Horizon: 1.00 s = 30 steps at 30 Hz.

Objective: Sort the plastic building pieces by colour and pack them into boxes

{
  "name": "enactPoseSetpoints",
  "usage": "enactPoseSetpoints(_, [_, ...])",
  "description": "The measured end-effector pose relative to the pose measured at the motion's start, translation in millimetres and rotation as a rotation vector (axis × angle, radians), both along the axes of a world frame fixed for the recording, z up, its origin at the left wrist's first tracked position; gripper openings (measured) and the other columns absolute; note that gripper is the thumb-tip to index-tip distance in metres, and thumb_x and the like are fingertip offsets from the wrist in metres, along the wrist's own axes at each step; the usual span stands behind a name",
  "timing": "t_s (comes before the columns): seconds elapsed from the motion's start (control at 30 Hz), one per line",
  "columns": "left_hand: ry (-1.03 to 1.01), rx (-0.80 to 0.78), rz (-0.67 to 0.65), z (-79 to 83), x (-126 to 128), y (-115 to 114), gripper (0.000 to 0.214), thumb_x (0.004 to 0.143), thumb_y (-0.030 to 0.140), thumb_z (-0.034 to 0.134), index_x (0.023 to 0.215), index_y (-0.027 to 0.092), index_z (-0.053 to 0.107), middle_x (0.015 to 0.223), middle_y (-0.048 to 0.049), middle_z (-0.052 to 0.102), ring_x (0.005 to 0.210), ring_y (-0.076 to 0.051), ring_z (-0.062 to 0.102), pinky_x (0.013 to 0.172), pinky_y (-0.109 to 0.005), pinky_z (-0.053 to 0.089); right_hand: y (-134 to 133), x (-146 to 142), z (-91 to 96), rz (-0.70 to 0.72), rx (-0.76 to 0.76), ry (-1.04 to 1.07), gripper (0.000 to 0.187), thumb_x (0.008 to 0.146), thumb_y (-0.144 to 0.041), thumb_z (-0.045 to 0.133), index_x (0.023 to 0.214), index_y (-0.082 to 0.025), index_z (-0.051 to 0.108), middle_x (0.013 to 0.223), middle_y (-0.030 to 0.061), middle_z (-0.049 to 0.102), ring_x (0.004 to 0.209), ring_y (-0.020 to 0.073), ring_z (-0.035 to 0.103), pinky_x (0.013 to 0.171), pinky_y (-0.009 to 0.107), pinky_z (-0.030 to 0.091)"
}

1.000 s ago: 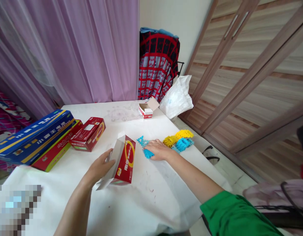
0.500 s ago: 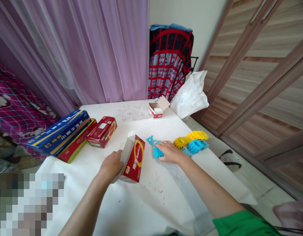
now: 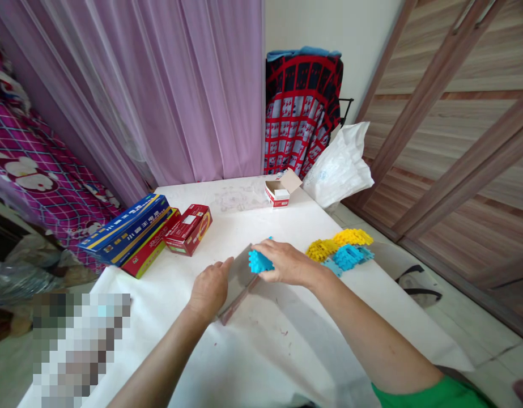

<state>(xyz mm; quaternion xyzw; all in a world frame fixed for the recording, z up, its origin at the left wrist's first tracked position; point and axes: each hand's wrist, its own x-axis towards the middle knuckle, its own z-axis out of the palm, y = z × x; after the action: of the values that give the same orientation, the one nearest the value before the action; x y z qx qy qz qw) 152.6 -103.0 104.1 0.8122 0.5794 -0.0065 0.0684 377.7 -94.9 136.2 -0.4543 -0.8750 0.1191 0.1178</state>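
My left hand point(image 3: 210, 290) grips an open red carton point(image 3: 239, 280) lying tilted on the white table point(image 3: 253, 345), its open mouth facing up and to the right. My right hand point(image 3: 284, 262) holds a blue studded plastic piece point(image 3: 258, 262) right at the carton's mouth. To the right of my right hand lies a small heap of yellow pieces point(image 3: 337, 242) and blue pieces point(image 3: 348, 256) near the table's right edge.
A red box point(image 3: 188, 229) and long blue and red boxes point(image 3: 129, 232) lie at the left. A small open white-and-red box point(image 3: 280, 191) sits at the back. A white plastic bag point(image 3: 340, 167) and a red patterned cloth point(image 3: 301, 110) stand behind the table.
My right hand lifted a blue piece off the table and brought it left to the carton's mouth. My left hand tipped the carton down flatter. The camera turned left.
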Motion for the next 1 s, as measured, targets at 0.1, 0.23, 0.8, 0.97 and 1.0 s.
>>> enactPoseSetpoints(0.1, [-0.208, -0.117, 0.011, -3.2, -9.5, 1.9, 0.053, 0.087, 0.012, 0.038, 0.139, 0.022, 0.044, 0.121, -0.009, 0.068, 0.109, -0.023, 0.064, 0.097, -0.037, 0.046, 8.5, -22.6, -0.8, 0.092, -0.009, -0.032, 0.045, 0.075, -0.027, 0.068, 0.119, -0.02, 0.058, 0.109, 0.0074, 0.061, 0.099, 0.0232, 0.059, 0.081, 0.031, 0.044])
enactPoseSetpoints(0.23, [-0.555, -0.253, 0.104, -11.1, -29.7, 0.8, 0.052, 0.086, 0.035, 0.049, 0.136, 0.02, 0.044, 0.124, -0.0085, 0.067, 0.111, -0.023, 0.064, 0.097, -0.037, 0.049, 17.6, -27.3, -11.1, 0.09, -0.032, -0.07, 0.05, 0.073, -0.024, 0.07, 0.121, -0.018, 0.057, 0.113, 0.0102, 0.06, 0.101, 0.0248, 0.059, 0.083, 0.033, 0.045])
enactPoseSetpoints(0.8, [-0.501, -0.095, -0.237, -28.1, -44.8, -43.6, 0.12, 0.055, 0.049, 0.083, 0.152, 0.023, 0.018, 0.147, -0.019, 0.041, 0.132, -0.036, 0.045, 0.108, -0.051, 0.04, -6.9, -3.7, -13.2, 0.142, 0.048, -0.076, 0.048, 0.074, -0.024, 0.069, 0.12, -0.02, 0.055, 0.112, 0.0091, 0.063, 0.104, 0.0242, 0.057, 0.092, 0.037, 0.043])
enactPoseSetpoints(0.97, [-0.41, -0.158, -0.209, -21.0, -40.2, -38.5, 0.103, 0.062, 0.035, 0.075, 0.151, 0.024, 0.024, 0.146, -0.0148, 0.045, 0.129, -0.032, 0.05, 0.107, -0.045, 0.041, -8.7, 2.5, -17.5, 0.193, 0.06, -0.116, 0.049, 0.073, -0.028, 0.071, 0.12, -0.02, 0.057, 0.113, 0.0099, 0.063, 0.106, 0.025, 0.054, 0.095, 0.039, 0.04])
enactPoseSetpoints(1.0, [-0.397, -0.159, -0.213, -19.7, -39.9, -37.3, 0.101, 0.063, 0.035, 0.074, 0.15, 0.023, 0.025, 0.146, -0.0148, 0.045, 0.129, -0.031, 0.05, 0.108, -0.044, 0.04, -7.8, 2.7, -17.7, 0.21, 0.055, -0.12, 0.05, 0.073, -0.028, 0.071, 0.12, -0.019, 0.057, 0.113, 0.0099, 0.063, 0.106, 0.0249, 0.054, 0.095, 0.039, 0.04])
